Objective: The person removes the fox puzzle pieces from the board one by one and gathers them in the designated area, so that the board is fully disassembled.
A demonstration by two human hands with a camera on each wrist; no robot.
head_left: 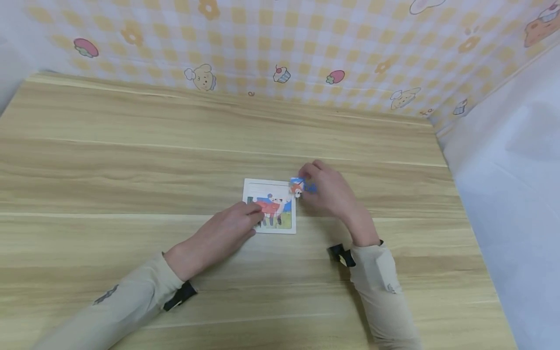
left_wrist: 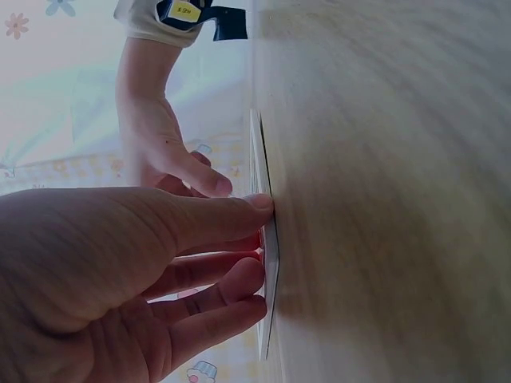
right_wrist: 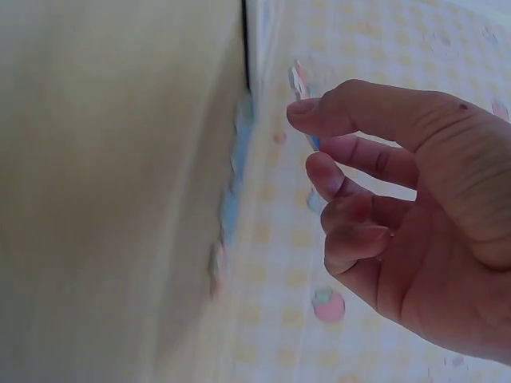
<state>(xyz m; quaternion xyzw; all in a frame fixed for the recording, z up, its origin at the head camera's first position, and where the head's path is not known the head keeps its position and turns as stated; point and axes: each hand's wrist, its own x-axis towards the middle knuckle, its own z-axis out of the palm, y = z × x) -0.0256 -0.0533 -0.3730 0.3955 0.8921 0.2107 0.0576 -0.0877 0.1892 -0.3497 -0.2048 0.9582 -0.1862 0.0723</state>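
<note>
Wooden table [head_left: 109, 184], checked cloth [head_left: 245, 48] behind. Right hand [head_left: 331, 193] pinches piece [head_left: 296, 185]; left hand [head_left: 220, 234], loosely bent, rests on puzzle [head_left: 276, 231].

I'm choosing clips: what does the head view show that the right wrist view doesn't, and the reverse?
Only the head view shows the left hand touching the puzzle board and the board's animal picture. Only the right wrist view shows the palm of the right hand. Both show that hand pinching a puzzle piece, the table and the checked cloth.
</note>
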